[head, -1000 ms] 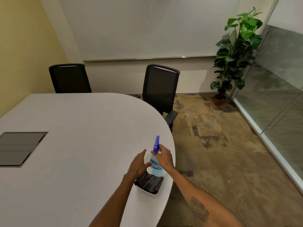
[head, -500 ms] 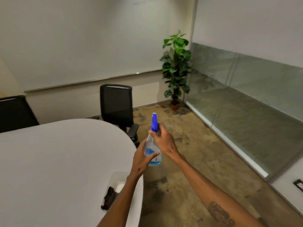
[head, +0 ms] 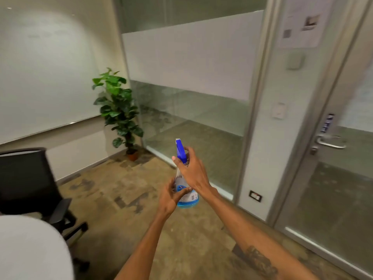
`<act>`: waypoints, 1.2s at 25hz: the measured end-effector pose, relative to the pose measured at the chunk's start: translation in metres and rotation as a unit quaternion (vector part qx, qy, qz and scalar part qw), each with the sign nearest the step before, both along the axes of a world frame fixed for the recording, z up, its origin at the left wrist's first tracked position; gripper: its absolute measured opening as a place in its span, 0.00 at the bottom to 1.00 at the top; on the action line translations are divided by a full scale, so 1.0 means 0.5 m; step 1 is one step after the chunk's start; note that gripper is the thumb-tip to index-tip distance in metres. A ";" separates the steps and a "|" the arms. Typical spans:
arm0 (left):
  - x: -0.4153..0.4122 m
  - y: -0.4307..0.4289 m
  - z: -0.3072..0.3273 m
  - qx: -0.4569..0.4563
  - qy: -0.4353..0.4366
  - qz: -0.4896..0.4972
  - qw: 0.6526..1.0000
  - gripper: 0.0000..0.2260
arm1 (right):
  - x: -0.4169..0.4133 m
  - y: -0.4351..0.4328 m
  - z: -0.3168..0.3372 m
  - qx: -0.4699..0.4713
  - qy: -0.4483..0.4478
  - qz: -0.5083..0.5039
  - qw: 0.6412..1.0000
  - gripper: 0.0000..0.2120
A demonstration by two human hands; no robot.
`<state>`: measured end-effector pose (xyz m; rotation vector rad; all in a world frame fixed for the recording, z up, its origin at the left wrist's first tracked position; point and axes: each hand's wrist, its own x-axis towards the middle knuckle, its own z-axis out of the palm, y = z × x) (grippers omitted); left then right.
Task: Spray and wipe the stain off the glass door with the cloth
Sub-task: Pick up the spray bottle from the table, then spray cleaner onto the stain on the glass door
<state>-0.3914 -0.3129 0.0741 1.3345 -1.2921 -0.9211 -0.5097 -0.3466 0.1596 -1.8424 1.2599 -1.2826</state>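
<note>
Head view
Spray bottle (head: 186, 184): I see it upright in mid-air, long axis 12 to 6, nozzle toward 11.
Right hand (head: 193, 172): fingers clamped round its neck.
Left hand (head: 171, 196): fingers wrapped on its lower body.
Glass door (head: 341, 158): at 2, handle (head: 331, 142) visible.
Surroundings: plant (head: 118, 110) at 10, chair (head: 30, 182) and counter (head: 30, 249) at 8; open floor (head: 125, 199) between.

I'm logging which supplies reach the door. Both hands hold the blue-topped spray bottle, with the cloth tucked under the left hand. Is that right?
Not quite. Both hands, left and right, do hold the spray bottle, but the head view shows no cloth in either hand or anywhere else.
</note>
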 end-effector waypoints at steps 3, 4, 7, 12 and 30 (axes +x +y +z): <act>-0.210 -0.056 0.021 -0.005 0.021 -0.076 0.997 0.23 | -0.206 -0.032 0.019 -0.011 -0.010 -0.082 0.996 0.13; -0.275 -0.072 0.026 -0.008 0.027 -0.098 0.995 0.23 | -0.268 -0.038 0.027 -0.014 -0.010 -0.111 0.994 0.14; -0.459 -0.114 0.031 -0.020 0.028 -0.165 0.986 0.23 | -0.443 -0.049 0.045 -0.021 -0.015 -0.188 0.982 0.16; -0.737 -0.169 0.046 -0.028 0.033 -0.262 0.964 0.24 | -0.707 -0.066 0.064 -0.017 -0.095 -0.264 0.960 0.13; -1.510 -0.485 0.212 -0.124 -0.009 -0.482 0.867 0.28 | -1.422 -0.282 0.218 -0.150 -0.151 -0.464 0.860 0.10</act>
